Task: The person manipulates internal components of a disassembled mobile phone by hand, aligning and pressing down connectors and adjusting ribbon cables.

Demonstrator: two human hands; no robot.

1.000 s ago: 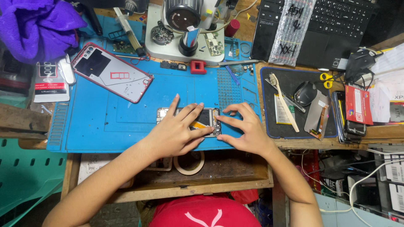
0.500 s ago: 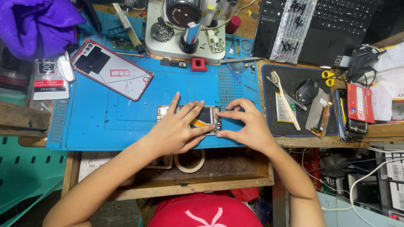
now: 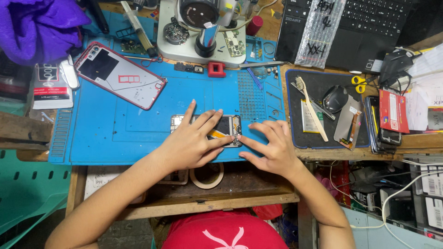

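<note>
An opened phone [image 3: 227, 127] with exposed black and orange insides lies near the front of the blue work mat [image 3: 138, 124]. My left hand [image 3: 191, 143] lies flat over its left part, fingers spread, pinning it down. My right hand [image 3: 272, 147] rests at the phone's right end, fingertips touching its edge. Most of the phone's left half is hidden under my left hand.
A phone back cover with a red rim [image 3: 121, 75] lies at the mat's upper left. A microscope base [image 3: 198, 27] stands at the back. To the right, a black mat [image 3: 323, 110] holds a toothbrush, a mouse and parts. A tape roll [image 3: 207, 175] sits in the drawer below.
My right hand has shifted slightly down and right along the phone's right end. My left hand stays pressed on the phone.
</note>
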